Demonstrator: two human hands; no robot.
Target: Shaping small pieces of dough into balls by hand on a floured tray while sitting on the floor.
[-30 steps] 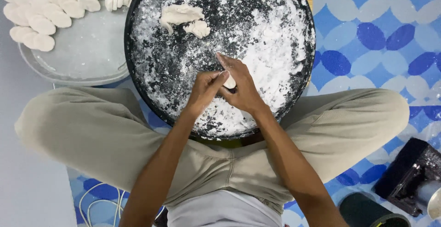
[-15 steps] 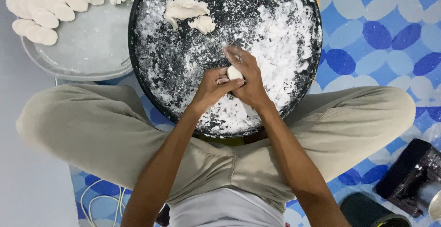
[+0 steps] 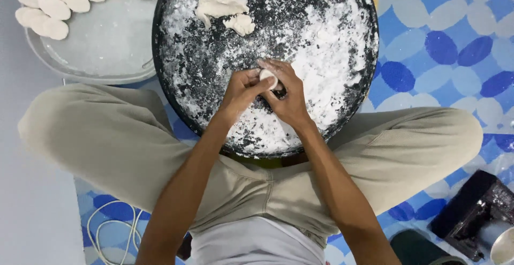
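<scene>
Dough piece (image 3: 268, 77), small and white, pinched between left hand (image 3: 243, 89) and right hand (image 3: 285, 94) over the floured black tray (image 3: 176, 40); hands sit slightly farther up than half a second ago. Fingers hide its underside. Shaped pieces (image 3: 43, 13) on grey tray (image 3: 107, 50) cut off far left.

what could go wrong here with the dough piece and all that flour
The small dough piece is pinched only at the fingertips of the left hand and right hand, so it could slip into the floured black tray. That tray rests across the lap, so it may tip and spill flour onto the blue mat.
</scene>
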